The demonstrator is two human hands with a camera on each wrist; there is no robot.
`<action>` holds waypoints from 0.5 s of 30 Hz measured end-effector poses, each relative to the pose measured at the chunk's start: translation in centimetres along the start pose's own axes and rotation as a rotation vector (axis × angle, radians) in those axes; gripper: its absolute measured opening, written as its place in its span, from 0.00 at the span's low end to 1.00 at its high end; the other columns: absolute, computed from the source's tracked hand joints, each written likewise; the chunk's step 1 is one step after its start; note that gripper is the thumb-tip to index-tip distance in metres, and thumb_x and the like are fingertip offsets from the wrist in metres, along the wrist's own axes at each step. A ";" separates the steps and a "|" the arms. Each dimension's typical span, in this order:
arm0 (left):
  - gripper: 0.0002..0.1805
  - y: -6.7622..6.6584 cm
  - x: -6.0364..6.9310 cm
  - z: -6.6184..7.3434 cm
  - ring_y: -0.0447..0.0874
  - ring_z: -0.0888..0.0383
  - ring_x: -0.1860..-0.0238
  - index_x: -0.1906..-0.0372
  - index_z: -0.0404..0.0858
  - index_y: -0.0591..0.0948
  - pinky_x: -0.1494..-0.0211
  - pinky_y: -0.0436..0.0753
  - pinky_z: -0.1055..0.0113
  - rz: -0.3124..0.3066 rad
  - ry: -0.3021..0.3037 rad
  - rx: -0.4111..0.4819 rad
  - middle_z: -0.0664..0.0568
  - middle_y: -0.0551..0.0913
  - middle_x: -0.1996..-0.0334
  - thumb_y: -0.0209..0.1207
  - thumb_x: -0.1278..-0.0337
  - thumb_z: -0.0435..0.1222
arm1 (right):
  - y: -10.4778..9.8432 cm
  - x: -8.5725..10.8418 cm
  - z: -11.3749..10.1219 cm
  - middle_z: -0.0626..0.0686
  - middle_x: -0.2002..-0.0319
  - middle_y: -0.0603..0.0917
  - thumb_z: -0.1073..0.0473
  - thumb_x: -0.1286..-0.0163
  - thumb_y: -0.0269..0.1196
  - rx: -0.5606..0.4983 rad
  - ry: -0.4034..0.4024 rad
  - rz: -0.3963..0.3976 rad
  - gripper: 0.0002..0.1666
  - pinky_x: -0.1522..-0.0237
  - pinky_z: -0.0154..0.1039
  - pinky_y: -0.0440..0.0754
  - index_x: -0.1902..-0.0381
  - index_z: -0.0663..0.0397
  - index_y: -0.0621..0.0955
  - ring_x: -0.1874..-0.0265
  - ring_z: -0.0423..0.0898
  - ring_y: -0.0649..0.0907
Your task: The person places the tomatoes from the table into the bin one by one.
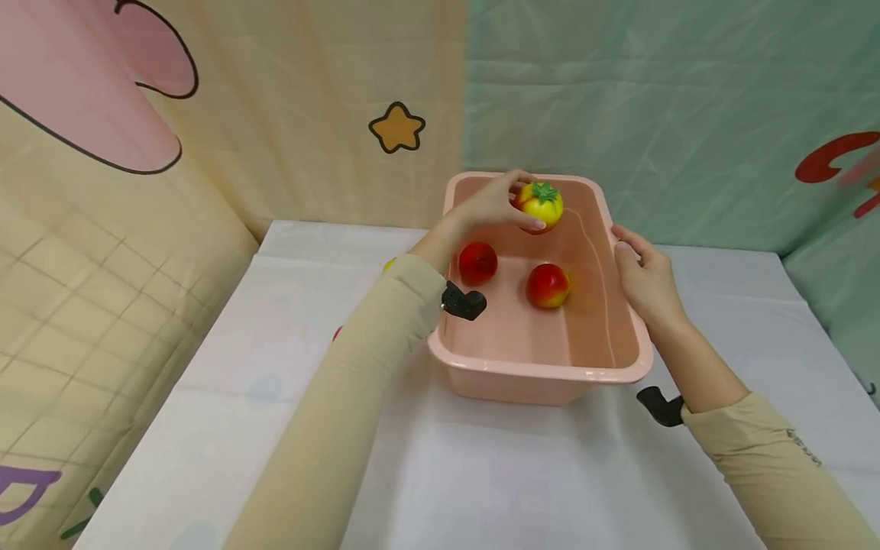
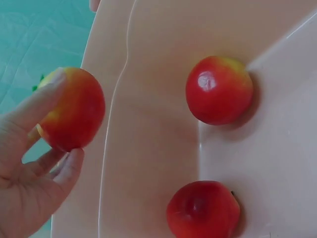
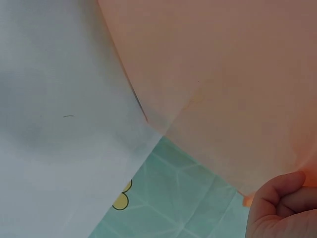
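Note:
A pink plastic basin [image 1: 550,372] stands on the white table. Over its far part the left hand [image 1: 496,205] holds a yellow-and-red fruit with a green leafy top [image 1: 541,205]; in the left wrist view, thumb and fingers of the hand [image 2: 34,168] pinch that fruit [image 2: 78,111]. Inside the basin lie a dark red fruit [image 1: 477,263] at the left and a red-yellow one [image 1: 548,286] near the middle, apart from each other. The right hand [image 1: 645,279] grips the basin's right rim, its curled fingers [image 3: 290,193] partly visible in the right wrist view.
Beside the basin, a bit of something yellow [image 1: 389,264] and a bit of something red [image 1: 337,333] show past the left sleeve, mostly hidden by it. The white table [image 1: 227,397] runs back to hanging cloths [image 1: 330,99] with printed shapes.

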State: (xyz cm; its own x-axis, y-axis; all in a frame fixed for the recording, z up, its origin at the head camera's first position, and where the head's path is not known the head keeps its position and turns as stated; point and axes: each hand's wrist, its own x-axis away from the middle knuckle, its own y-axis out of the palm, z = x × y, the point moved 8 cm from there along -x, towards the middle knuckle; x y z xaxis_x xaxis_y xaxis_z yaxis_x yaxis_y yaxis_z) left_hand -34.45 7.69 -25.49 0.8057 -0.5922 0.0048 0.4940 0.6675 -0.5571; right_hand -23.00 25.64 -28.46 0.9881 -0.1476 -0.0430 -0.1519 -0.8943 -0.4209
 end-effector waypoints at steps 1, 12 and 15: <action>0.39 0.0 0.0 -0.1 0.66 0.55 0.41 0.34 0.40 0.62 0.45 0.72 0.74 0.001 0.003 -0.008 0.47 0.66 0.38 0.67 0.51 0.39 | -0.1 0.0 0.0 0.64 0.36 0.65 0.50 0.26 0.40 -0.009 0.003 0.003 0.30 0.64 0.21 0.75 0.29 0.52 0.60 0.60 0.34 0.77; 0.38 0.4 0.2 -0.6 0.65 0.52 0.39 0.34 0.36 0.61 0.43 0.72 0.72 -0.055 0.031 -0.051 0.44 0.65 0.37 0.65 0.49 0.35 | -0.2 -0.2 0.2 0.56 0.50 0.74 0.51 0.27 0.43 -0.030 0.010 0.026 0.29 0.70 0.24 0.78 0.30 0.52 0.62 0.72 0.28 0.79; 0.38 0.3 0.4 -0.8 0.63 0.51 0.37 0.34 0.37 0.60 0.42 0.72 0.69 -0.062 0.012 -0.058 0.44 0.64 0.36 0.65 0.49 0.35 | -0.3 -0.3 0.2 0.54 0.52 0.75 0.50 0.27 0.43 -0.032 0.007 0.030 0.29 0.70 0.24 0.78 0.31 0.52 0.62 0.72 0.28 0.79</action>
State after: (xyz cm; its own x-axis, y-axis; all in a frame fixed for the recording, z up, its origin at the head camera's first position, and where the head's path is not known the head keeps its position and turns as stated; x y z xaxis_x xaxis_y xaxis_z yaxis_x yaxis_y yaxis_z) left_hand -34.26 7.32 -26.30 0.7702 -0.6370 0.0313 0.5229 0.6026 -0.6029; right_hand -23.21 26.02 -28.52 0.9829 -0.1775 -0.0491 -0.1825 -0.9025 -0.3902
